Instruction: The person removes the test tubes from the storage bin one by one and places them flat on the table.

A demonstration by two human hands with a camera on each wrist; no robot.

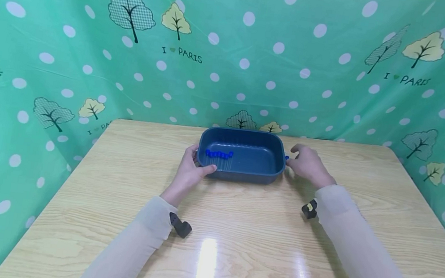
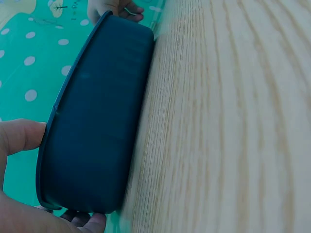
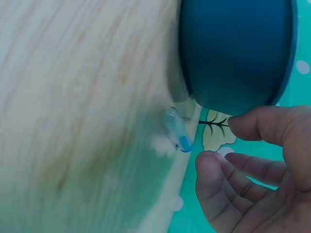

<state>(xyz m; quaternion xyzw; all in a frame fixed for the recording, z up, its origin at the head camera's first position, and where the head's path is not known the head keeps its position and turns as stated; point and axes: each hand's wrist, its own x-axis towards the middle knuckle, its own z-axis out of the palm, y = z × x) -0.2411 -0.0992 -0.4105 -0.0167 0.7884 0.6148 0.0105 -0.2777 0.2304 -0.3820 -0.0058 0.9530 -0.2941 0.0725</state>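
Note:
A dark blue rectangular basin [image 1: 259,179] stands near the table's back edge. My left hand [image 1: 191,172] grips its left end, the thumb at the rim and the other fingers around the outer wall, as the left wrist view shows. My right hand [image 1: 308,164] is beside the right end, thumb and fingers apart with nothing held. Close to those fingers, in the right wrist view, is a small clear tube [image 3: 176,128] with a blue end; blur hides its details. Inside the basin a row of small bright blue pieces [image 1: 219,154] lies at the left, with faint pale lines in front.
The wooden table [image 1: 251,238] extends in front of the basin, with bright light reflections. A green dotted curtain [image 1: 260,49] hangs behind and at both sides. Small black devices [image 1: 180,225] are strapped to both wrists.

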